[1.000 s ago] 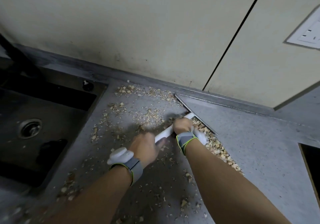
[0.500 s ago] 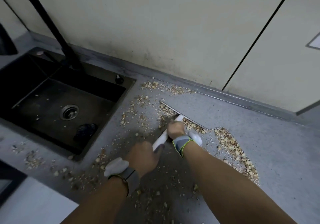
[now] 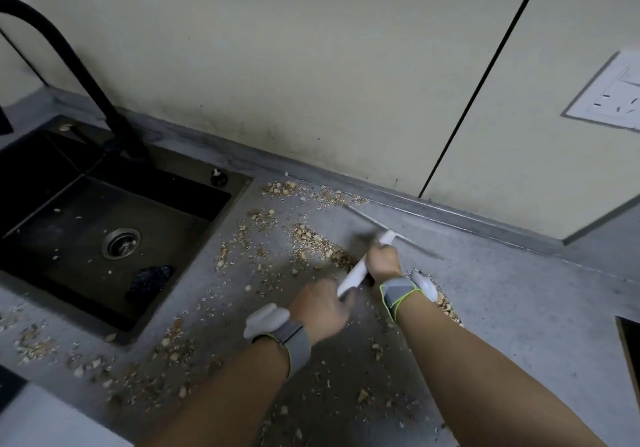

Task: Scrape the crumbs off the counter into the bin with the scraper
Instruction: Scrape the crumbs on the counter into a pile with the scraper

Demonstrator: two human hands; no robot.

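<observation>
Both hands, the left hand (image 3: 320, 306) and right hand (image 3: 382, 261), are gripping the scraper (image 3: 367, 259) right of the sink (image 3: 114, 256), gathering crumbs (image 3: 311, 242); next is probably pulling them binward.

Your scraper (image 3: 360, 266) is a white T-shaped tool: a pale handle running from about 7 o'clock up to 1 o'clock, ending in a long thin blade set crosswise, blurred and lying low along the grey counter (image 3: 519, 308) near the back edge. Your crumbs (image 3: 311, 242), tan and beige flakes, lie scattered over the counter. The densest heap sits just at 9 o'clock of the handle, touching it. More trail toward 10 o'clock by the back edge, and a loose band spreads out toward 7 o'clock.
</observation>
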